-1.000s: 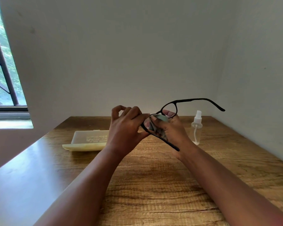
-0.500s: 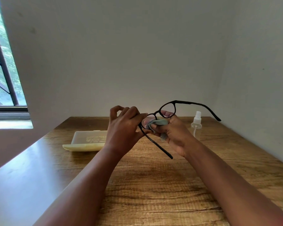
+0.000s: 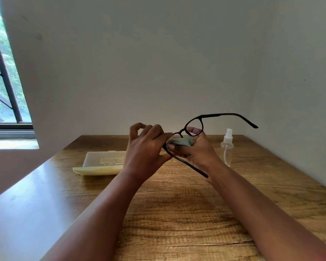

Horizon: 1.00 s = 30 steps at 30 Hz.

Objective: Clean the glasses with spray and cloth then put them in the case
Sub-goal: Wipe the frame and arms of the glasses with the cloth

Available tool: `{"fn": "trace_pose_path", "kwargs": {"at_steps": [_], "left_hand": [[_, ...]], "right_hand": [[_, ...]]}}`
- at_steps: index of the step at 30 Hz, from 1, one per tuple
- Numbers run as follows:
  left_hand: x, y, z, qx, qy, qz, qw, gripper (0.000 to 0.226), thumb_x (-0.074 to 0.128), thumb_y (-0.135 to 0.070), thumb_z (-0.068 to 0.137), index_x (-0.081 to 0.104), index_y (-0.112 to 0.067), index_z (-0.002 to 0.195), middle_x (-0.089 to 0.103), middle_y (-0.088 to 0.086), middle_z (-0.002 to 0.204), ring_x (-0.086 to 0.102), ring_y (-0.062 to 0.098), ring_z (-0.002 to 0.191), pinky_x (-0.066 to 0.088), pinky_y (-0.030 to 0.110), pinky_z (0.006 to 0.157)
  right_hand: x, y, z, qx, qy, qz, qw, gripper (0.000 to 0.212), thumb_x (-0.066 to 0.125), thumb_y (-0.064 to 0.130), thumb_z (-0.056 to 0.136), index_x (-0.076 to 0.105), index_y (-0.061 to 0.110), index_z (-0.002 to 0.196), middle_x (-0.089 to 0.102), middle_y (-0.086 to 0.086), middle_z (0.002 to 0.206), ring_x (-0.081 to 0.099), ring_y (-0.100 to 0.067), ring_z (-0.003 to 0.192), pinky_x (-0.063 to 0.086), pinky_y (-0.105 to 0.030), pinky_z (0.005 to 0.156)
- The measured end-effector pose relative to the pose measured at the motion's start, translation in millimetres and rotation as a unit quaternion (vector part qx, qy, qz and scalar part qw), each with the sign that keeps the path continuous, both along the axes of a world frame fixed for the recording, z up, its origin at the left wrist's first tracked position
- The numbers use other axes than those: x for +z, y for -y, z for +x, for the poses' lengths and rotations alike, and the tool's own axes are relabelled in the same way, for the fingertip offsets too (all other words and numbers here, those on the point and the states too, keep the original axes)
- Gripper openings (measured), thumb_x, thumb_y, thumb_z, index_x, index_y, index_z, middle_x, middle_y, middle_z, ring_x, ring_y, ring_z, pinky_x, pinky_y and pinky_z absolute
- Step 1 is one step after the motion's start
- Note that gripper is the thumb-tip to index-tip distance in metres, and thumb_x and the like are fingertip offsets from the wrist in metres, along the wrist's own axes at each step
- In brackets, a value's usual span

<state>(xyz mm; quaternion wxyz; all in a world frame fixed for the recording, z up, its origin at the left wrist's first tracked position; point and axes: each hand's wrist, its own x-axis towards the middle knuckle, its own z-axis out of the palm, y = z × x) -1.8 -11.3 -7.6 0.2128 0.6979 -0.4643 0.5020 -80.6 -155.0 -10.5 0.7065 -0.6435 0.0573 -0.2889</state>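
Glasses [image 3: 194, 127] tilted up; cloth [image 3: 183, 142] pinched between both hands' grips.

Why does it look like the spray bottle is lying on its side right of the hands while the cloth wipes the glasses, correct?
Not quite: the head view shows the spray bottle standing upright on the table, right of the hands. The cloth is on the glasses.

A wood-grain table [image 3: 177, 213] fills a corner between plain pale walls [image 3: 139, 63]. At far left, a dark-framed window [image 3: 6, 87] with slanted bars shows green foliage above a pale sill [image 3: 11, 144].
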Motion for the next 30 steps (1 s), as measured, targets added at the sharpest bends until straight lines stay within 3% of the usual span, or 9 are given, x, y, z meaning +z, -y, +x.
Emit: {"fn": "trace_pose_path", "kwargs": {"at_steps": [2,5,7,9,15,22,26,30], "left_hand": [[0.0,0.2,0.7,0.0,0.001,-0.006,1.0,0.037,0.076,-0.045,0.076,0.072,-0.022,0.105,0.061,-0.004,0.085,0.062,0.018,0.082,0.031,0.04,0.09],[0.0,-0.6,2.0,0.0,-0.005,-0.013,1.0,0.039,0.074,-0.049,0.077,0.072,-0.022,0.105,0.061,-0.004,0.086,0.061,0.017,0.083,0.03,0.038,0.09],[-0.2,-0.7,1.7,-0.003,-0.007,-0.018,1.0,0.038,0.075,-0.048,0.078,0.072,-0.022,0.104,0.061,-0.004,0.086,0.061,0.017,0.083,0.03,0.038,0.09],[-0.3,0.1,0.2,-0.007,-0.006,-0.019,1.0,0.035,0.077,-0.046,0.077,0.072,-0.022,0.103,0.061,-0.004,0.085,0.061,0.017,0.082,0.03,0.038,0.09],[-0.4,1.4,-1.1,-0.006,-0.001,-0.012,1.0,0.04,0.079,-0.046,0.074,0.073,-0.02,0.105,0.061,-0.004,0.087,0.061,0.017,0.083,0.033,0.04,0.092],[1.8,-0.6,-0.4,-0.012,-0.016,-0.024,1.0,0.041,0.074,-0.05,0.077,0.073,-0.022,0.106,0.06,-0.005,0.087,0.06,0.016,0.084,0.032,0.039,0.091],[2.3,-1.9,1.2,-0.016,-0.032,-0.023,0.999,0.044,0.072,-0.051,0.077,0.073,-0.021,0.108,0.06,-0.004,0.089,0.06,0.016,0.085,0.032,0.04,0.091],[2.9,-3.6,3.0,-0.017,-0.044,-0.026,0.999,0.045,0.073,-0.051,0.076,0.073,-0.02,0.108,0.059,-0.004,0.088,0.06,0.016,0.085,0.031,0.039,0.091]], "right_hand": [[1.2,1.9,-0.8,0.008,-0.01,0.003,1.0,0.084,0.091,0.014,0.043,0.047,0.03,0.113,0.057,-0.017,0.121,0.065,-0.026,0.107,0.058,-0.039,0.087],[3.7,4.3,-1.8,0.017,-0.016,0.008,1.0,0.057,0.08,-0.001,0.074,0.049,0.028,0.112,0.062,-0.015,0.116,0.066,-0.018,0.094,0.054,-0.03,0.075],[4.0,3.7,-1.3,0.009,-0.013,0.002,1.0,0.044,0.073,0.002,0.083,0.05,0.03,0.109,0.065,-0.014,0.113,0.066,-0.018,0.091,0.052,-0.031,0.075],[3.8,0.3,-2.0,0.0,0.003,0.018,1.0,0.041,0.073,0.004,0.083,0.049,0.028,0.107,0.065,-0.015,0.111,0.067,-0.02,0.091,0.053,-0.031,0.075],[6.0,-5.8,-7.0,-0.004,0.027,0.022,0.999,0.062,0.085,0.01,0.062,0.047,0.03,0.107,0.057,-0.015,0.116,0.068,-0.021,0.093,0.059,-0.032,0.076],[9.1,-3.3,-9.4,-0.047,0.004,-0.011,0.999,0.052,0.085,0.013,0.072,0.052,0.027,0.11,0.063,-0.014,0.111,0.063,-0.015,0.08,0.052,-0.023,0.063],[8.7,2.8,-8.9,-0.068,0.012,-0.004,0.998,0.047,0.085,0.017,0.074,0.057,0.024,0.111,0.065,-0.016,0.115,0.066,-0.019,0.092,0.052,-0.025,0.066],[11.0,3.5,-9.3,-0.067,0.023,0.02,0.997,0.037,0.08,0.016,0.079,0.061,0.018,0.111,0.067,-0.011,0.108,0.066,-0.015,0.085,0.052,-0.022,0.06]]}}
